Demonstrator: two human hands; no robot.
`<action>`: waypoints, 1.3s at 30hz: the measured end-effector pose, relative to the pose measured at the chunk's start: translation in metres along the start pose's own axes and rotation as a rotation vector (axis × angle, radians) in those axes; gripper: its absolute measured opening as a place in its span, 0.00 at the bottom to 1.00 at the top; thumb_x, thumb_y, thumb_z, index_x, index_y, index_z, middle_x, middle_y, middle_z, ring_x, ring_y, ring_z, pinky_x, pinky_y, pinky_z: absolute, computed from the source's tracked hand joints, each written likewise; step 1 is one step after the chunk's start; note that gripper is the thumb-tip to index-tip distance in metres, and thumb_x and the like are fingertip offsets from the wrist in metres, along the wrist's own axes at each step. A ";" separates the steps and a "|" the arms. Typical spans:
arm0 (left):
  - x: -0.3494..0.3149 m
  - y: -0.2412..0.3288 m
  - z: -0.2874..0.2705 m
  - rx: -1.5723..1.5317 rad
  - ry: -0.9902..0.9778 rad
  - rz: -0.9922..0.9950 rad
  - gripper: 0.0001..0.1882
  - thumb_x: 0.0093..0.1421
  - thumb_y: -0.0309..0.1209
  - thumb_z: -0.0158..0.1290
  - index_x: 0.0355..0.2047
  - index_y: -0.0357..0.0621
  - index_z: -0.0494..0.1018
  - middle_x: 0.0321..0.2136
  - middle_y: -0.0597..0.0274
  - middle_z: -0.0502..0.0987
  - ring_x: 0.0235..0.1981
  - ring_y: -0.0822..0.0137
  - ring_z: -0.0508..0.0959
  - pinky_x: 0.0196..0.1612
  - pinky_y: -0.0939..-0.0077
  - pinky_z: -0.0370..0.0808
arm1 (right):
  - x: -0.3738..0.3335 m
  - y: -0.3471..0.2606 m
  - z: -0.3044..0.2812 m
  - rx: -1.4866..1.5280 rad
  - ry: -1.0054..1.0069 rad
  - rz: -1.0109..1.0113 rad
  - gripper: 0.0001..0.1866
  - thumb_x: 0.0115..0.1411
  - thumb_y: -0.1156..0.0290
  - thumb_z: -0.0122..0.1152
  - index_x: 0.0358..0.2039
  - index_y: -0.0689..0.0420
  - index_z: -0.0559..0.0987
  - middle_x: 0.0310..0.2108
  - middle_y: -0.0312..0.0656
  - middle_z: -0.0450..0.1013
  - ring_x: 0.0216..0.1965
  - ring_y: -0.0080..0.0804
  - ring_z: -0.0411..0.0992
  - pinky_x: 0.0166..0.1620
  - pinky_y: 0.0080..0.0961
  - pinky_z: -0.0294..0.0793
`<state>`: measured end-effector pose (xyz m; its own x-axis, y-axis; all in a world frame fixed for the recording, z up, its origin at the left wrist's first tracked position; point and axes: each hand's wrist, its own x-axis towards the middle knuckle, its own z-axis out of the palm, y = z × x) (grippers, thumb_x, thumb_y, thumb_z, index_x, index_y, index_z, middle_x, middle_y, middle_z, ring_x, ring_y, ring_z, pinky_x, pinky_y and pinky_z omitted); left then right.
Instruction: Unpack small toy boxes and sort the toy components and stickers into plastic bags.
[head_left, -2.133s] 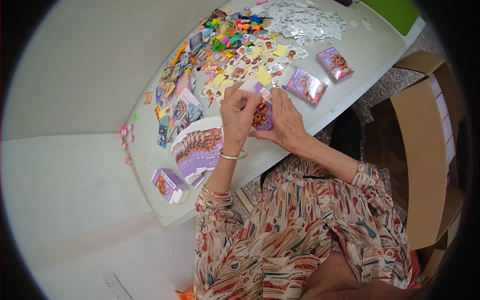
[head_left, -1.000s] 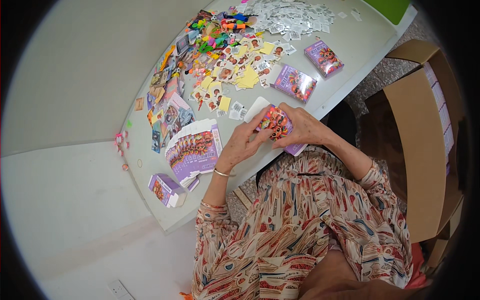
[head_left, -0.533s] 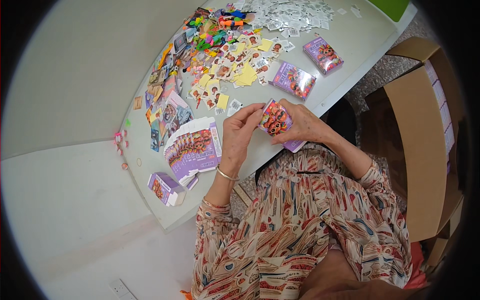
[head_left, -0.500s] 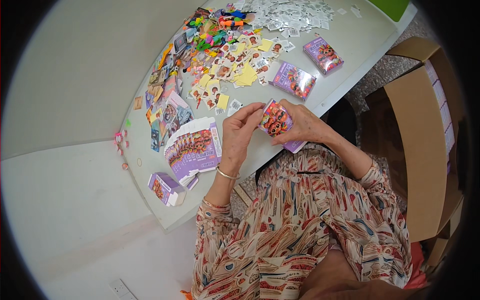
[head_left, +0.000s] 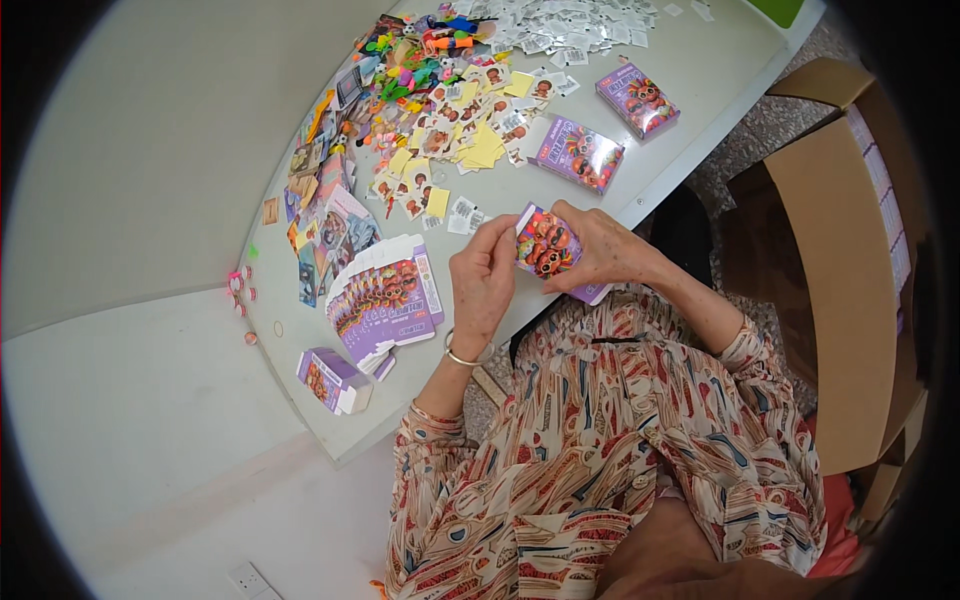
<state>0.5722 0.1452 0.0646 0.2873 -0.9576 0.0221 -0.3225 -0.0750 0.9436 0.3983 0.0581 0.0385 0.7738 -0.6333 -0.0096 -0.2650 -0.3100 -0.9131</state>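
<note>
A small purple cardboard box with a colourful cartoon print is between my hands, just over the table's near edge. My right hand grips it from the right, its thumb along the lower side. My left hand has its fingers curled, the tips pinching the box's upper left edge. Part of the purple box, or another beneath it, pokes out below my right hand. On the table beyond lie two more purple boxes, one nearer with its end flap out, the other farther right.
Fanned flat box blanks and a purple box lie left of my left arm. Farther back are cards, stickers, small plastic toys and white packets. A large open carton stands at right.
My left hand has shifted slightly, its fingers curling closer at the box's edge. The box stays in my right hand. The whole view has shifted a little.
</note>
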 end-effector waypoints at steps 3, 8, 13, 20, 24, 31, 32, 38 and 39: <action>0.001 -0.002 -0.004 -0.169 -0.049 -0.128 0.10 0.65 0.24 0.49 0.44 0.33 0.74 0.23 0.75 0.73 0.27 0.83 0.69 0.31 0.86 0.67 | -0.005 0.002 0.002 -0.053 0.021 0.006 0.36 0.35 0.54 0.76 0.38 0.62 0.66 0.26 0.54 0.74 0.31 0.52 0.74 0.37 0.39 0.71; -0.008 0.000 -0.002 -0.101 -0.145 -0.048 0.13 0.66 0.26 0.46 0.48 0.34 0.72 0.37 0.65 0.78 0.37 0.80 0.74 0.42 0.84 0.72 | -0.003 0.003 -0.003 -0.063 -0.006 0.014 0.36 0.36 0.56 0.75 0.38 0.63 0.66 0.25 0.55 0.74 0.31 0.54 0.74 0.37 0.40 0.71; -0.024 0.006 0.018 0.100 0.015 0.182 0.14 0.65 0.22 0.45 0.50 0.33 0.71 0.50 0.52 0.75 0.50 0.69 0.74 0.53 0.76 0.70 | -0.003 -0.002 -0.003 -0.024 0.009 -0.007 0.35 0.36 0.57 0.75 0.37 0.63 0.65 0.25 0.56 0.73 0.30 0.55 0.73 0.36 0.40 0.71; -0.007 -0.004 0.015 -0.255 -0.041 0.010 0.10 0.62 0.19 0.49 0.44 0.34 0.72 0.44 0.54 0.77 0.43 0.69 0.77 0.48 0.77 0.73 | -0.005 -0.003 -0.001 -0.072 -0.057 0.085 0.35 0.37 0.57 0.74 0.39 0.62 0.63 0.25 0.57 0.73 0.32 0.57 0.73 0.37 0.41 0.71; 0.012 -0.002 0.003 -0.486 -0.033 -0.216 0.08 0.61 0.20 0.50 0.41 0.35 0.73 0.39 0.58 0.77 0.37 0.74 0.77 0.42 0.80 0.74 | -0.008 -0.006 -0.008 -0.110 0.048 -0.002 0.47 0.36 0.51 0.77 0.50 0.64 0.61 0.40 0.58 0.72 0.44 0.53 0.73 0.47 0.39 0.70; 0.012 -0.010 0.012 -0.948 -0.085 -0.428 0.10 0.62 0.25 0.51 0.43 0.36 0.73 0.37 0.62 0.77 0.36 0.75 0.76 0.39 0.81 0.74 | -0.012 -0.004 -0.006 0.077 0.269 -0.338 0.54 0.35 0.59 0.80 0.59 0.58 0.56 0.55 0.45 0.62 0.55 0.40 0.65 0.55 0.36 0.66; 0.006 -0.006 0.020 -0.943 -0.169 -0.533 0.10 0.63 0.26 0.51 0.44 0.36 0.74 0.37 0.63 0.78 0.35 0.75 0.75 0.38 0.82 0.74 | -0.013 0.002 0.002 0.078 0.267 -0.340 0.54 0.35 0.59 0.80 0.59 0.58 0.56 0.55 0.45 0.62 0.55 0.40 0.65 0.55 0.36 0.66; 0.027 -0.053 -0.040 0.470 0.194 0.102 0.15 0.56 0.34 0.59 0.43 0.42 0.75 0.40 0.60 0.75 0.40 0.63 0.73 0.43 0.71 0.70 | -0.022 -0.005 -0.001 -0.177 0.262 0.027 0.51 0.41 0.57 0.75 0.58 0.65 0.55 0.49 0.59 0.68 0.48 0.53 0.71 0.50 0.38 0.71; 0.030 -0.057 -0.044 0.783 0.277 0.240 0.17 0.54 0.35 0.61 0.43 0.42 0.75 0.40 0.59 0.75 0.40 0.58 0.72 0.44 0.67 0.69 | -0.022 -0.005 -0.001 -0.177 0.266 0.028 0.51 0.41 0.57 0.75 0.58 0.65 0.55 0.49 0.59 0.68 0.48 0.53 0.71 0.50 0.38 0.71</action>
<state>0.6389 0.1333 0.0261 0.3087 -0.8775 0.3670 -0.9018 -0.1473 0.4063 0.3818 0.0732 0.0438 0.5935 -0.7993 0.0942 -0.3980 -0.3932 -0.8288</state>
